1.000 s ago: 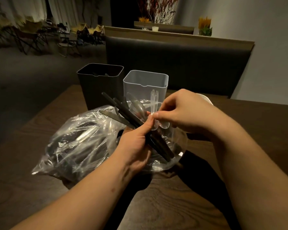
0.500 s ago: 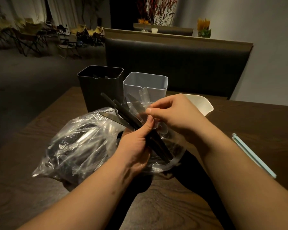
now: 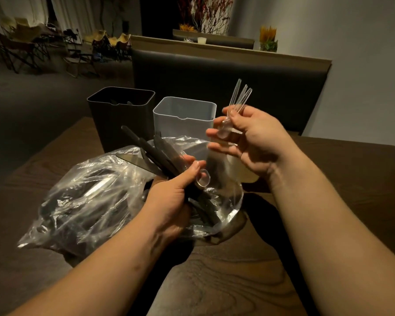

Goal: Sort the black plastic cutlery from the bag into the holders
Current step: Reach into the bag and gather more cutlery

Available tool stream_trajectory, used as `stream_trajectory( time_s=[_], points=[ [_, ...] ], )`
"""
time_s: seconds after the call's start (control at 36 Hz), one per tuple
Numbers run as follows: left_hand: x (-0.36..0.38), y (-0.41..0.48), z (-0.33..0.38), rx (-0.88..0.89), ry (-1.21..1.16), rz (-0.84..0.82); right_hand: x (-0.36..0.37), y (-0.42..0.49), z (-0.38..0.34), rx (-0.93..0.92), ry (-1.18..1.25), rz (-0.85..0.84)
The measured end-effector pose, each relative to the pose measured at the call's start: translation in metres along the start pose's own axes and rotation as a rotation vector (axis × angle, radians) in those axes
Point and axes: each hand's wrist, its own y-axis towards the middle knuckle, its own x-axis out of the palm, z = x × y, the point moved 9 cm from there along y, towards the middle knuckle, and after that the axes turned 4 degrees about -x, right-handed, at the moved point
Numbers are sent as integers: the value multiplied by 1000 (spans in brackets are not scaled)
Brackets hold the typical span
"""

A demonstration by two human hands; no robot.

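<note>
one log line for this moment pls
left hand: grips black cutlery over bag | right hand: holds clear cutlery aloft

Right hand [image 3: 255, 137] lifted clear spoons [image 3: 238, 96] off black cutlery [image 3: 146, 147] (handles up).

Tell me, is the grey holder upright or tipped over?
Upright: the grey holder stands with its walls vertical and its open rim facing up.

Left grip [image 3: 171, 199] curls round black cutlery [image 3: 151, 149]; raised right grip [image 3: 253, 137] pinches clear cutlery [image 3: 237, 98], fingers spread.
</note>
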Motion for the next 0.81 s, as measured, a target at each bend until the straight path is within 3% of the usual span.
stream_trajectory(
  time_s=[0.06,0.17,0.25,0.47,0.69,0.81],
  points=[
    [0,0,0,6,19,-7,-17,1,-15,-65,-106,44],
    [3,-1,1,8,41,-12,-59,7,-43,-264,-751,138],
    [4,-2,1,6,37,-9,-84,14,-47,-286,-987,183],
    [1,-3,-1,9,74,38,-99,21,-43,-229,-1256,170],
    [-1,-2,1,24,81,66,-97,28,-23,-105,-1319,123],
    [-1,-1,1,24,82,60,-96,28,-28,-164,-1362,136]
  ],
)
